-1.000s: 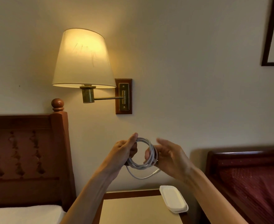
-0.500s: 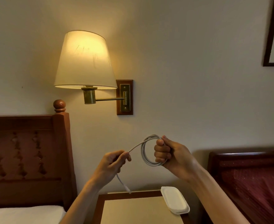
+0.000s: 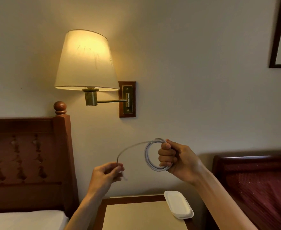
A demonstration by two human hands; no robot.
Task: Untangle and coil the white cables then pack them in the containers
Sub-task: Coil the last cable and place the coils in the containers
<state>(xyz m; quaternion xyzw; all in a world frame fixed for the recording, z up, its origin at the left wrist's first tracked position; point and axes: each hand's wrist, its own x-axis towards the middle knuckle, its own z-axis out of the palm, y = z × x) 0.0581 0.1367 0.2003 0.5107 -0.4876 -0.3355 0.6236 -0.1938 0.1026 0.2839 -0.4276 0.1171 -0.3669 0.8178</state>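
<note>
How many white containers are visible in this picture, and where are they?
1, perhaps more. A white container lies on the back right corner of the nightstand, below the right hand. Its edge looks layered, so it may be several stacked; I cannot tell.

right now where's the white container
In the head view the container lies low and right of centre, on the nightstand's back right corner, below the right hand gripping the coiled cable.

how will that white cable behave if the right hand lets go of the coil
The white cable is probably springy rather than limp: its free stretch arches in the air between the right hand and the left hand without sagging. Released, the loops would likely spring open. It looks thin and light, so two fingers pinching the end seem enough.
</note>
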